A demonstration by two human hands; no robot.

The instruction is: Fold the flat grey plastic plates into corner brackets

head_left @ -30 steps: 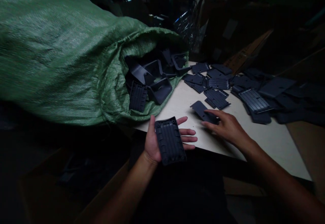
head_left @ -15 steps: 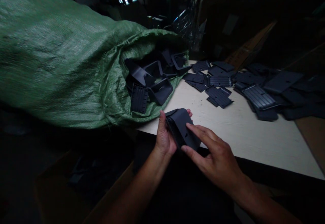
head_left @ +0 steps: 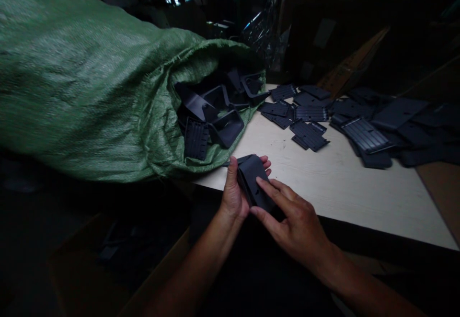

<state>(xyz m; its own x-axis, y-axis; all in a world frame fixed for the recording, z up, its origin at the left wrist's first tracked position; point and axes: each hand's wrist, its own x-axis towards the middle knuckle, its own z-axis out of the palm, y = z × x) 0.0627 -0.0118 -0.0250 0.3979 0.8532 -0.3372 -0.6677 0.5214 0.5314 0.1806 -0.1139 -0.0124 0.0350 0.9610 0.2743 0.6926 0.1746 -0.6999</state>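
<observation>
Green bag (head_left: 108, 82): past your left hand (head_left: 234, 190), mouth wide.
Table (head_left: 352, 187): past both your hands.
Dark plates (head_left: 364, 134): on it, past your right hand (head_left: 293, 219).
Right hand: you hold the dark case (head_left: 254, 180).
Left hand: you cup it.
Dark case: between your hands.

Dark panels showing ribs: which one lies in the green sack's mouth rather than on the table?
The ribbed panel inside the green sack, on its mouth's near side; the other panels showing ribs lie on the pale table.
</observation>
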